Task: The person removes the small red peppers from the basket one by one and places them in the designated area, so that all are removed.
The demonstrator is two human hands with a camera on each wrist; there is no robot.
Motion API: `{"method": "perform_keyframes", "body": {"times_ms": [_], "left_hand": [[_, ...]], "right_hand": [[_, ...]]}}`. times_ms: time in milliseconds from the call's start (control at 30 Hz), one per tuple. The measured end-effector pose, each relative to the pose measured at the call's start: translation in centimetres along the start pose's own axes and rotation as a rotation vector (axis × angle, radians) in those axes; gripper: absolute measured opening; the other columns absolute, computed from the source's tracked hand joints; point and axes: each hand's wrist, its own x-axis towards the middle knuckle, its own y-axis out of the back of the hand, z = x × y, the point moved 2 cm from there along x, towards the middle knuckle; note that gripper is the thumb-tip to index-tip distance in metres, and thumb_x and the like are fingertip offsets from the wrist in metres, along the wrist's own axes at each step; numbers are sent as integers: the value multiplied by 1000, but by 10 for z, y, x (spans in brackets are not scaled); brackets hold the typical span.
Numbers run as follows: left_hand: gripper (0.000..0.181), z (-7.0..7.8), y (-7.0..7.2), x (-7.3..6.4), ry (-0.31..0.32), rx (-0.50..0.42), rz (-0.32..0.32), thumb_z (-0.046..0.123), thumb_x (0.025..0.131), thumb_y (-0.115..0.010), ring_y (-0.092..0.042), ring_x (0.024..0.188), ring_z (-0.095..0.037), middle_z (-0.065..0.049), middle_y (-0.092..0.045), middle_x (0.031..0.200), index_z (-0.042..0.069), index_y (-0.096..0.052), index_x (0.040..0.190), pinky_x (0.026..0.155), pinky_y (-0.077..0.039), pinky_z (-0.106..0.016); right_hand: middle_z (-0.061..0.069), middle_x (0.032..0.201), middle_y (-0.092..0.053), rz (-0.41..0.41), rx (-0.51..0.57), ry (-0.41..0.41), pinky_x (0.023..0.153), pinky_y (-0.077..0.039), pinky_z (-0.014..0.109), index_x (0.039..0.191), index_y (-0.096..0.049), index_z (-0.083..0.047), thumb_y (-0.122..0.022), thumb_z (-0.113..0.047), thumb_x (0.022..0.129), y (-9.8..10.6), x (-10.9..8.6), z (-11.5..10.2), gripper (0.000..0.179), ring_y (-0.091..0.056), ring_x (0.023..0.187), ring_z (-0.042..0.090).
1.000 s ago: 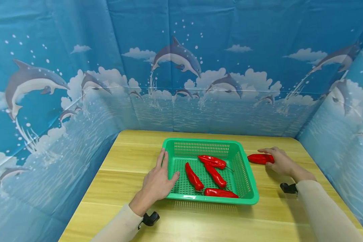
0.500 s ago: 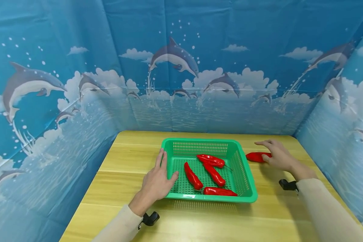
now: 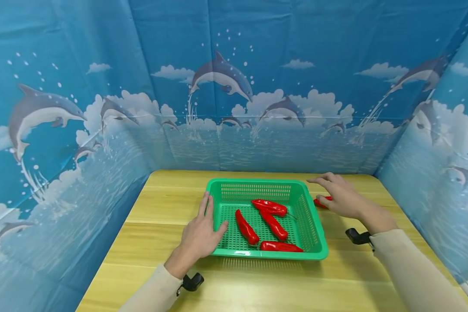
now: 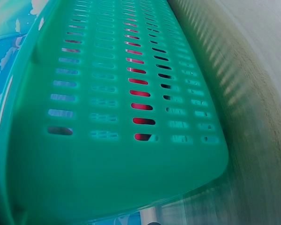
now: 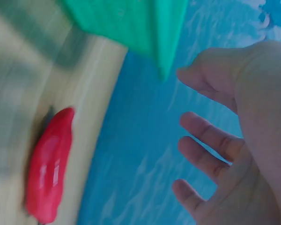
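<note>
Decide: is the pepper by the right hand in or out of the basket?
Out: the pepper lies on the table, beside the basket.

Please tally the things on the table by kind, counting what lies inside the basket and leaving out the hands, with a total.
Green basket: 1
Red peppers: 5 (4 inside the basket, 1 loose pepper on the table)
Total: 6

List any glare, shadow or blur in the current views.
Head: glints on the red peppers and green basket, shadow beside the right sleeve on the table; left wrist: striped light beside the basket; right wrist: loose pepper and basket look blurred.
</note>
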Motion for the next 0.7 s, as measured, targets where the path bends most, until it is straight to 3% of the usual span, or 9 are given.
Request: {"method": "perform_keyframes", "body": {"times_ms": [200, 400, 700], "left_hand": [[99, -4, -1, -1, 8, 4, 5, 52, 115, -65, -46, 47, -18, -4, -1, 200, 8, -15, 188, 42, -41, -33], [99, -4, -3, -1, 2, 2, 5, 51, 116, -65, -46, 47, -18, -4, -1, 200, 7, -15, 188, 42, -41, -33], [99, -2, -3, -1, -7, 4, 10, 52, 116, -66, -47, 48, -17, -5, -2, 200, 6, -16, 188, 43, -41, -33]], "right_hand": [[27, 155, -64, -24, -21, 59, 101, -57, 72, 166, -64, -9, -79, -12, 111, 0, 11, -29, 57, -63, 139, 52], [23, 151, -67, -38, -21, 112, 94, -61, 57, 163, -66, -8, -82, -10, 108, -4, 18, -48, 57, -70, 126, 40], [20, 152, -66, -123, 32, 123, 105, -63, 60, 168, -62, -13, -80, -13, 111, -11, 24, -67, 61, -68, 133, 39]]}}
